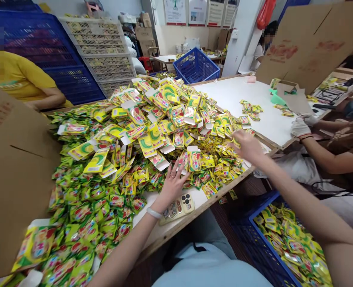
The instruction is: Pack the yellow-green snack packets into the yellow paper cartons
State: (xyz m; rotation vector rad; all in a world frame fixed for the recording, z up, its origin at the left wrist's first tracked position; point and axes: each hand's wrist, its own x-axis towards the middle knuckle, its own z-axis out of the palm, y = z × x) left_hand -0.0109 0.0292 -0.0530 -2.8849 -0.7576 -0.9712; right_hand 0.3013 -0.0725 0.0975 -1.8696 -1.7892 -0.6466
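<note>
Yellow-and-green printed cardboard box with a raised white end flap (pixel 194 161): mid-frame, on the near slope of a large heap, between the person's two hands. Noted left to right from where I stand.

Lower left: bank of small, glossy green foil sachets (pixel 104 229), well apart from both hands.

Centre: bare left hand (pixel 172 185), palm down, fingers spread apart, gripping nothing that I can see. Fingertips lie at the heap's near edge; whether they press on a pack, cannot tell. A pale yellow phone with stickers (pixel 188 203) lies just beside this wrist.

Key relation: the box lies just right of and slightly above the left fingertips. Its long axis runs up and down the frame, flap at the upper end. Left hand is clearly nearer.

Right of centre: bare right hand (pixel 249 148), blurred, over loose yellow foil sachets (pixel 224 169); fingers look bent, but whether together or clamped on something, cannot tell.
</note>
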